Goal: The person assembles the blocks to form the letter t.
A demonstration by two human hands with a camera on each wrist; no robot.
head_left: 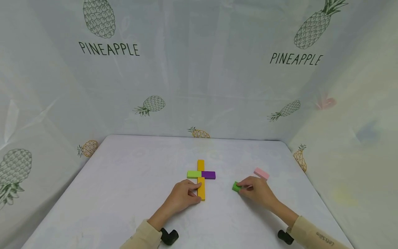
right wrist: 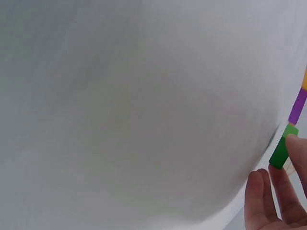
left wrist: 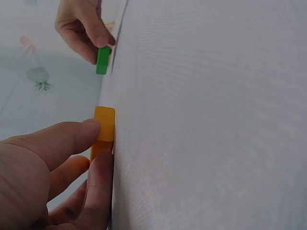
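Note:
Flat rectangular blocks form a cross on the table. A light green block [head_left: 194,174] lies left of a purple block [head_left: 208,175], with an orange block [head_left: 200,165] behind them and another orange block [head_left: 201,189] in front. My left hand [head_left: 183,196] pinches the front orange block between thumb and finger, seen close up in the left wrist view as an orange block [left wrist: 105,124]. To the right of the cross, my right hand [head_left: 257,190] holds a green block [head_left: 236,187] between thumb and fingertips. Just behind that hand lies a pink block [head_left: 262,173], partly hidden by it.
A white table [head_left: 140,162] carries the blocks. Pale cloth curtains [head_left: 199,69] printed with pineapples hang behind it and at both sides. Each wrist wears a black device, such as the left wrist camera [head_left: 169,237].

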